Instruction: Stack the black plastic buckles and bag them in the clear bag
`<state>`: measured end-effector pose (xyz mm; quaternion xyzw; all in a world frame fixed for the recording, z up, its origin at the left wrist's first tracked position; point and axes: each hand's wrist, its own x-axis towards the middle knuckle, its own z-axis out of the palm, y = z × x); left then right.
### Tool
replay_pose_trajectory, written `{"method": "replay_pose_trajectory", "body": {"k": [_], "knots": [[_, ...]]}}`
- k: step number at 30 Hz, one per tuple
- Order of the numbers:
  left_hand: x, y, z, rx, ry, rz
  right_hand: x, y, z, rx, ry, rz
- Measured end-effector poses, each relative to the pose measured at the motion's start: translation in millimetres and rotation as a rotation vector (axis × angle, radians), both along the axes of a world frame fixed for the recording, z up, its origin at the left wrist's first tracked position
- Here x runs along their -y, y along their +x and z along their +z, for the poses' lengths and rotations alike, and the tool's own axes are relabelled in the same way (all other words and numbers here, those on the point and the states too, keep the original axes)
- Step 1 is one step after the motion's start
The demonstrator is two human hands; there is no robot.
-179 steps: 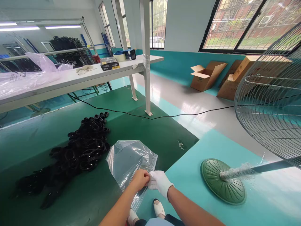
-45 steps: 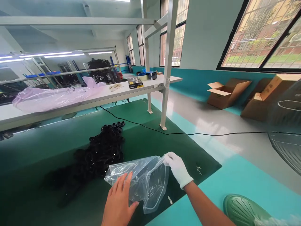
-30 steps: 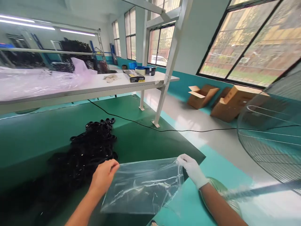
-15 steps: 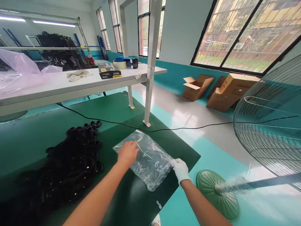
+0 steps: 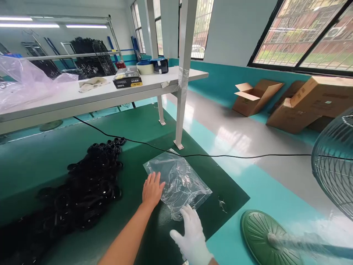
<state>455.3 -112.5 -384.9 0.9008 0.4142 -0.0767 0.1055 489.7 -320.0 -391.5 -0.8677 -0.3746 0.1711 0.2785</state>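
A clear plastic bag (image 5: pixel 180 176) lies flat on the dark green mat (image 5: pixel 220 211), with creases catching the light. My bare left hand (image 5: pixel 153 189) rests at the bag's left edge, fingers stretched out. In a white glove, my right hand (image 5: pixel 190 232) is at the bag's near edge, thumb spread away from the fingers; nothing shows in its grasp. Whether its fingertips touch the plastic is hard to tell. To the left is a heap of glossy black ring-like parts (image 5: pixel 91 184).
A white table (image 5: pixel 91 97) stands ahead, its post (image 5: pixel 182 84) beyond the bag. A black cable (image 5: pixel 220 156) crosses the floor past the bag's far corner. On the right is a caged fan (image 5: pixel 338 162) with a green base (image 5: pixel 264 235). Cardboard boxes (image 5: pixel 253 97) sit by the wall.
My right hand has left the bag's right corner and moved nearer to me, opening. My left hand's fingers have straightened at the bag's left side. The view has turned slightly left.
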Motion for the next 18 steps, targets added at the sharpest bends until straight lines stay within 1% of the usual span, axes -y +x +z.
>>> {"method": "replay_pose_trajectory", "body": {"k": [2,4,6,8,11,14,16,17,18], "knots": [[-1,8,-7.4,-0.049,-0.025,-0.007,-19,-6,-16,0.062,-0.042,0.003],[-1,11,-15.6,-0.074,-0.042,-0.009,-28,-4,-29,0.098,0.003,0.008],[-2,12,-22.0,-0.082,-0.049,-0.017,-26,0,-38,0.113,0.087,0.076],[-4,12,-25.4,-0.083,-0.053,-0.034,-14,3,-41,0.137,0.175,0.201],[-6,15,-24.5,-0.075,-0.057,-0.071,8,3,-39,0.228,0.243,0.326],[-5,14,-15.9,-0.032,-0.028,-0.088,28,2,-30,0.285,0.222,0.361],[-1,4,-7.3,0.048,0.024,-0.086,42,1,-24,0.249,0.233,0.382],[3,-5,-3.0,0.097,0.049,-0.080,50,0,-20,0.216,0.252,0.385],[7,-18,0.7,0.142,0.063,-0.070,57,-2,-16,0.185,0.256,0.339]]}}
